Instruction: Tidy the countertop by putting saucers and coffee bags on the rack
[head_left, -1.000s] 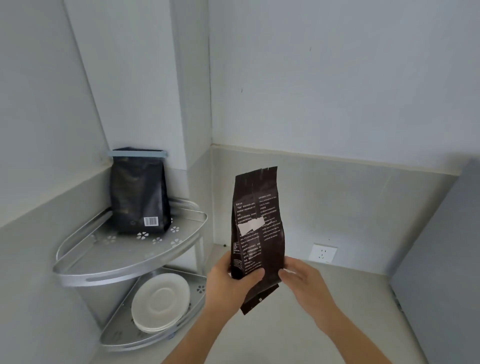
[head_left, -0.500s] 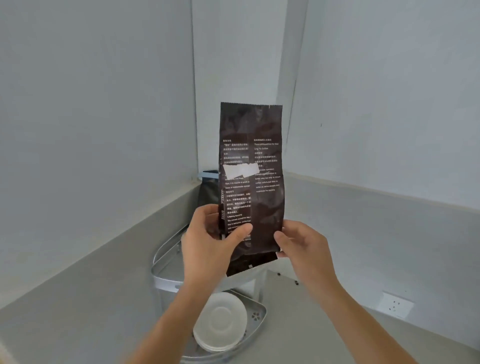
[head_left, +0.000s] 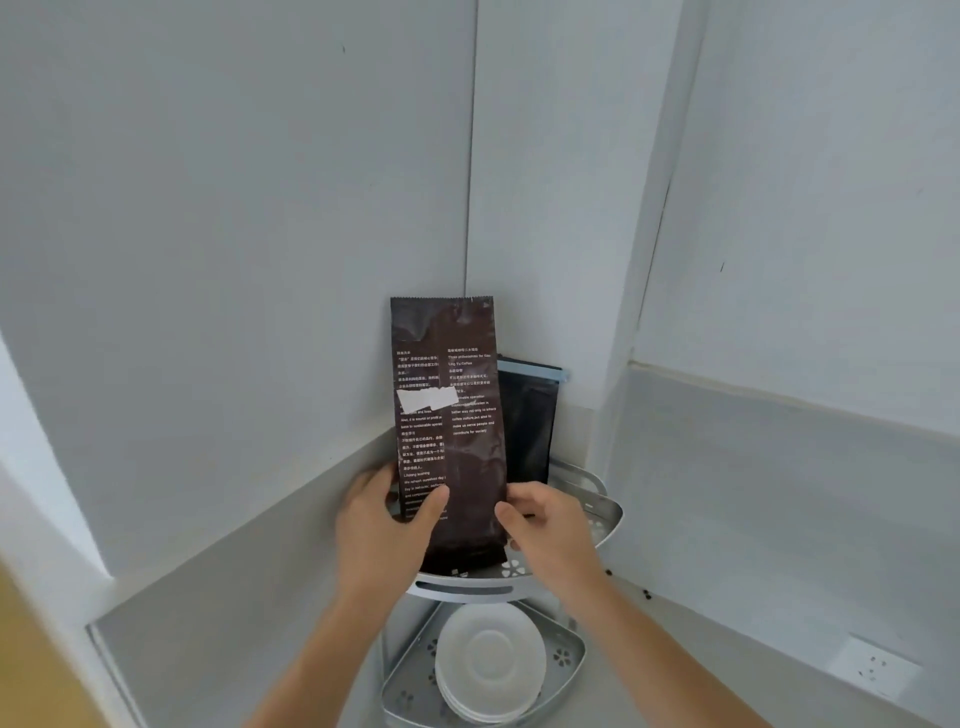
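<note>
— On the rack's (head_left: 608, 512) top shelf, what is hidden?
— A black bag (head_left: 527, 426) stands at the back; the brown bag (head_left: 449, 415) in front covers its left part. The brown bag's base sits at the shelf's front edge, though whether it touches the shelf cannot be told. Its small print is too fine to read, and a pale torn patch blanks some lines.
— And the hands?
— The left hand (head_left: 379, 530) grips the brown bag's lower left edge, thumb across the front, fingers behind and unseen. The right hand (head_left: 550, 530) pinches the lower right edge, fingers curled, tips partly hidden behind the bag.
— Counts?
— Two bags, two shelves, two hands. On the rack's lower shelf lie stacked saucers (head_left: 491, 665); several rims show, but the exact number is unclear. Right of the rack, a wall socket (head_left: 872, 670).
</note>
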